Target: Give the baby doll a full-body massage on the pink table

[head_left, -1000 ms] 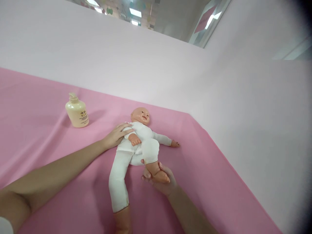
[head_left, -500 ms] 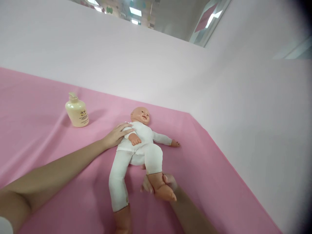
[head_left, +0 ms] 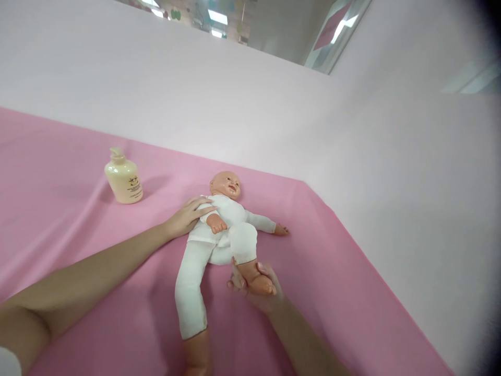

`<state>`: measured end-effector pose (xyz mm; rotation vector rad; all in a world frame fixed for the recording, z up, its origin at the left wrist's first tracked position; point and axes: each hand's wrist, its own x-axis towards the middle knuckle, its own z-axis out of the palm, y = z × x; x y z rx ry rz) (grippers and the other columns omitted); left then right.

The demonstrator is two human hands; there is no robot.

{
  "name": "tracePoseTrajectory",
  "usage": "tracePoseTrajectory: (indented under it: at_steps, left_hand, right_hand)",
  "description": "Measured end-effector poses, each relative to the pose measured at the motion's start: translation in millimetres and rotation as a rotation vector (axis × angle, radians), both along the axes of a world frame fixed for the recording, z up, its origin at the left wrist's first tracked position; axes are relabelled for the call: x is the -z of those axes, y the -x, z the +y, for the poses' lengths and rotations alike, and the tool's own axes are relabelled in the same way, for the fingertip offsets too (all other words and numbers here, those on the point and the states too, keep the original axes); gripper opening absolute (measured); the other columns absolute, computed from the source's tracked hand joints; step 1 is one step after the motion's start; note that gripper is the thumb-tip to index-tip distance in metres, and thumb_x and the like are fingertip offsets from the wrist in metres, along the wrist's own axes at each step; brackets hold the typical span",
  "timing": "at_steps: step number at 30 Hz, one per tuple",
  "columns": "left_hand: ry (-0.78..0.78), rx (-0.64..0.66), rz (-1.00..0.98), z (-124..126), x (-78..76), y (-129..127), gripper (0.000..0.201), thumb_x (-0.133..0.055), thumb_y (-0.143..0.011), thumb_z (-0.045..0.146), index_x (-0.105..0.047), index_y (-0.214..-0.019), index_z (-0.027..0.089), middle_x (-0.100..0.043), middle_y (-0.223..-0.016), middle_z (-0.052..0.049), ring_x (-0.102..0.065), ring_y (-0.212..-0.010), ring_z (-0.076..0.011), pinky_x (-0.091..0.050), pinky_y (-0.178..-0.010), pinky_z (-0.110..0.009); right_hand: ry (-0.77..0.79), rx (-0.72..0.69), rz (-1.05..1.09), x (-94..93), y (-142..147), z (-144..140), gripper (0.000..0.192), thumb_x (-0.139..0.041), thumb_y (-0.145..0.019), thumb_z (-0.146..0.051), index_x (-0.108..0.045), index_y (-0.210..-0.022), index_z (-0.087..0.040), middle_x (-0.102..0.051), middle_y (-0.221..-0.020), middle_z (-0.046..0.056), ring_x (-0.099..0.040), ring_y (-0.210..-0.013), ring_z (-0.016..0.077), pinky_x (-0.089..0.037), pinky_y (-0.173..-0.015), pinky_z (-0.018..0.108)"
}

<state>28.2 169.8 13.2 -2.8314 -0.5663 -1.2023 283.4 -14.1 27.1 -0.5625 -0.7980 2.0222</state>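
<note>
- Right hand (head_left: pixel 256 290) first: its fingers (head_left: pixel 236 282) are curled up around the doll's bare foot (head_left: pixel 258 281), gripping it from underneath at the ankle, so that leg is bent with the knee pushed up toward the belly. Looks like the grip is low on the foot so the whole leg can be steered from one spot.
- Left hand (head_left: pixel 188 216): fingers are loose and flat, not clenched on anything, just laid against the doll's shoulder and side of the chest. My read is it's there to pin the body so it doesn't slide while the leg is flexed.
- The doll (head_left: pixel 219 230) itself lies on its back, head pointing away from the person, in a white bodysuit. One arm sticks out to the side, the other is folded over the chest. The other leg (head_left: pixel 190 292) lies straight toward the camera, nobody touching it.
- A cream pump bottle (head_left: pixel 123 180) stands upright well off to the left of the doll's head (within arm's reach I'd guess, but apart from both hands).
- Everything sits on a pink sheet (head_left: pixel 58 219) that covers the counter, a bit wrinkled near the bottle and smooth elsewhere.
- Behind it there's a plain pale wall (head_left: pixel 235 104) wrapping round the corner, and above that a strip of ceiling lights and glass, too squashed to say much.
</note>
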Motion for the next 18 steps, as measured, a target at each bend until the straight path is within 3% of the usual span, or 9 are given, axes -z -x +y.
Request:
tracePoseTrajectory:
  at_steps: [18]
  left_hand:
    - [0.007,-0.005,-0.027,1.5,2.3,-0.6,0.055,-0.038,-0.095,0.007,-0.041,-0.144,0.030,-0.051,-0.137,-0.012,-0.043,-0.132,-0.0253,-0.040,-0.107,-0.050]
  right_hand:
    - [-0.041,-0.059,-0.009,9.1,-2.8,0.5,0.049,-0.060,-0.076,-0.056,-0.064,-0.100,-0.013,-0.051,-0.064,-0.001,-0.043,-0.059,0.0107,-0.043,-0.085,0.037]
